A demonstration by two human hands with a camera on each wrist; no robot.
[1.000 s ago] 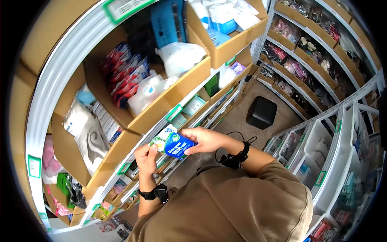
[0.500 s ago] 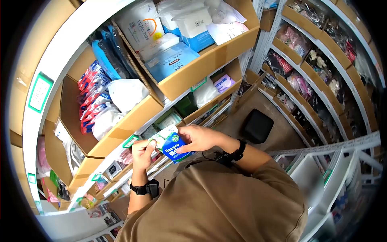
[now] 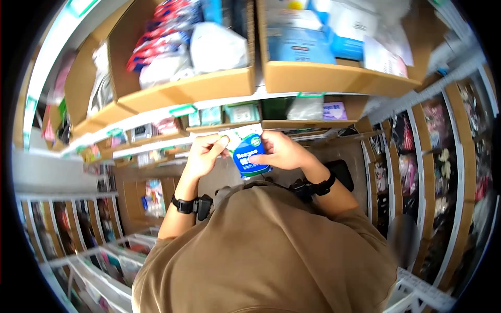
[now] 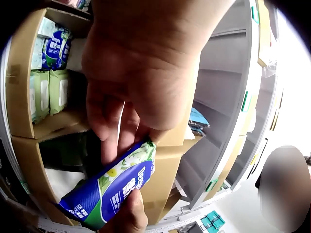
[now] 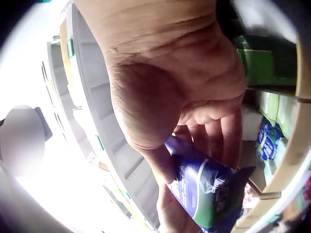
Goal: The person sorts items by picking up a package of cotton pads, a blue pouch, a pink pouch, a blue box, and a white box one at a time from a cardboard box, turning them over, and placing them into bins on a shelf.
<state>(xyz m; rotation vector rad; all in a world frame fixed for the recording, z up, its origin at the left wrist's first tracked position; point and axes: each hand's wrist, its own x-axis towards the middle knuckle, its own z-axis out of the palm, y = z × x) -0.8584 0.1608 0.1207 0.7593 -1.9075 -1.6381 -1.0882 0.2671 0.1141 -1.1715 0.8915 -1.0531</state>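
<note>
A blue pack of wet wipes (image 3: pixel 248 154) with green trim, daisies and white lettering is held between both hands in front of the chest. My left hand (image 3: pixel 205 154) pinches its left edge, thumb on top. At the opposite side my right hand (image 3: pixel 286 151) grips the pack, its thumb lying across the printed front. The left wrist view has the pack (image 4: pixel 121 182) tilted, with its daisy-printed end near the left fingers. Seen from the right wrist, the pack (image 5: pixel 209 187) sits between thumb and curled fingers, and its far end is partly hidden.
Cardboard bins (image 3: pixel 334 75) filled with bagged goods line a shelf just beyond the hands. A lower shelf bin holds similar blue packs (image 4: pixel 57 48) beside green packs (image 4: pixel 58 91). A black stool (image 3: pixel 342 175) stands on the floor at right; more racks (image 3: pixel 438 182) flank the aisle.
The head view has turned, so the shelf now runs across the top instead of slanting along the left. Both hands keep hold of the wipes, which appear more upright.
</note>
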